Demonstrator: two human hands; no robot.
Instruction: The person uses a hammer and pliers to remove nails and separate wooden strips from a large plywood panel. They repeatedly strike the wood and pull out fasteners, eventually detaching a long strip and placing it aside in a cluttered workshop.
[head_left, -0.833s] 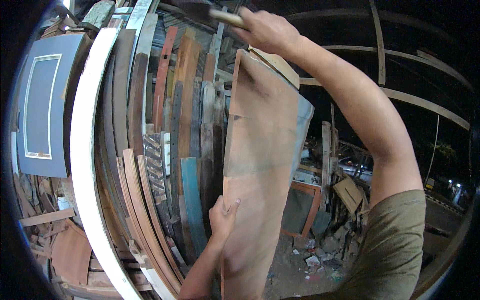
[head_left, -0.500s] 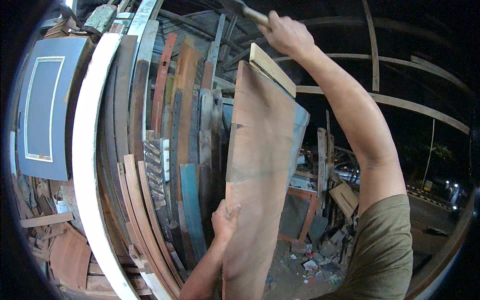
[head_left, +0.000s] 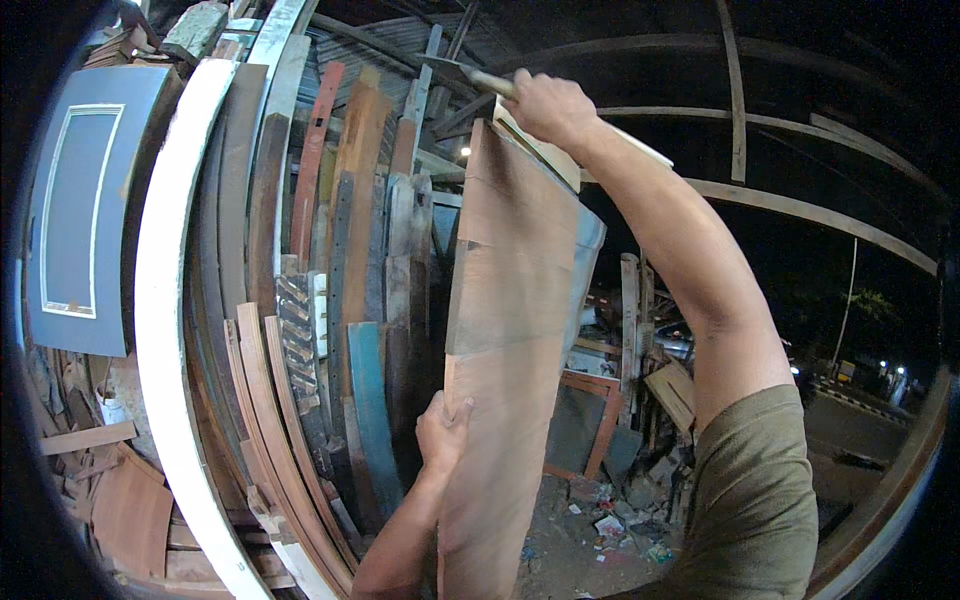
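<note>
A tall brown wooden panel (head_left: 510, 300) stands upright in front of me, its top edge slanting down to the right. My left hand (head_left: 443, 430) grips its left edge at about mid-height, fingers wrapped round it. Raised over the top of the panel, my right hand (head_left: 553, 105) is closed on the pale wooden handle of a tool (head_left: 492, 84). The tool's dark, flat metal end points left; its exact kind is unclear. Just under that hand, a light wooden strip (head_left: 545, 155) lies along the panel's top edge, partly hidden.
Many planks and beams lean upright on the left, among them a white board (head_left: 165, 250) and a teal board (head_left: 370, 415). A blue-grey panelled door (head_left: 85, 210) is at far left. Behind the panel stand a red-framed screen (head_left: 590, 425) and rubble (head_left: 610, 525).
My right hand has come down and left with the tool, closer to the panel's top. My left hand keeps its grip on the edge. The whole view has shifted slightly.
</note>
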